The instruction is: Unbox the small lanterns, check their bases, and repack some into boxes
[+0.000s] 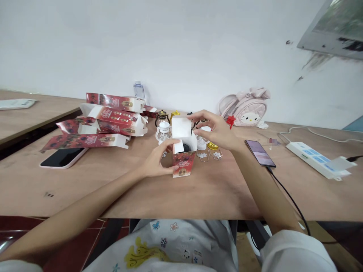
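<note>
A small red printed carton (183, 166) stands upright on the table in front of me, with its top open. My left hand (157, 160) is closed around its left side, with the thumb on the front and the fingers near a small white side flap (178, 146). Inside the carton shows a dark round top (186, 148), mostly hidden by the walls. The white lid flap (182, 127) points up at the back. At its right edge, my right hand (214, 128) has bent fingers on the flap's upper corner.
Behind the carton stand several small lanterns, including a white one (164, 130) and a red one (230, 121). Flattened red cartons (113, 119) pile at left over a phone (62, 158). Rightward are a pink bag (249, 107), a charging phone (259, 153) and a power strip (314, 158).
</note>
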`<state>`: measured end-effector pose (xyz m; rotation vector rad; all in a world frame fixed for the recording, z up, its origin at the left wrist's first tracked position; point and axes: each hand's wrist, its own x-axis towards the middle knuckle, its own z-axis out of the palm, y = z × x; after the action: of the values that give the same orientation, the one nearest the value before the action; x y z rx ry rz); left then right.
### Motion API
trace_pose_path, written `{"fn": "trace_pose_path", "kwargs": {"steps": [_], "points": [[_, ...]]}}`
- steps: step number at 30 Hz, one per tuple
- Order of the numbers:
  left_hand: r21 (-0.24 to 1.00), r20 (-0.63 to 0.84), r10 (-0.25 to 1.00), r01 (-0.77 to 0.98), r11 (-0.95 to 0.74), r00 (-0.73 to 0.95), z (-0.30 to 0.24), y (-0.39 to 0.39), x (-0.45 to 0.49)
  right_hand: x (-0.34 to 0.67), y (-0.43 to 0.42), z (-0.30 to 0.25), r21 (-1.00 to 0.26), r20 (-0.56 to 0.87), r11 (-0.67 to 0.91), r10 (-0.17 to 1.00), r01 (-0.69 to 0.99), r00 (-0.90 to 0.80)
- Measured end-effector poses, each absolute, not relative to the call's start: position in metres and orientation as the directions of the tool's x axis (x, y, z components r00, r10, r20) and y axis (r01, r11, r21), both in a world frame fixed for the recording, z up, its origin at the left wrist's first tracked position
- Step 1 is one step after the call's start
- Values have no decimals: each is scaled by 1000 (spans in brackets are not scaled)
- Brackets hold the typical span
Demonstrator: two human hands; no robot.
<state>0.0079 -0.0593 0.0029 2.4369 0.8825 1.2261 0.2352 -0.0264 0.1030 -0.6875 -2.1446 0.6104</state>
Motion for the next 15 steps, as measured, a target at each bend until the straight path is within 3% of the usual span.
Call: {"fn": "trace_pose_path", "kwargs": {"steps": [4,10,15], "points": [[522,606,646,382,-763,463,5,-61,9,228,-25,96,-572,532,746,655,342,-537],[538,597,646,360,-762,477,5,-59,8,224,-23,91,-402,583,831,556,384,-592],[602,586,680,324,-730,441,-2,-55,8,227,-39,103,-398,416,827,548,396,-726]]}}
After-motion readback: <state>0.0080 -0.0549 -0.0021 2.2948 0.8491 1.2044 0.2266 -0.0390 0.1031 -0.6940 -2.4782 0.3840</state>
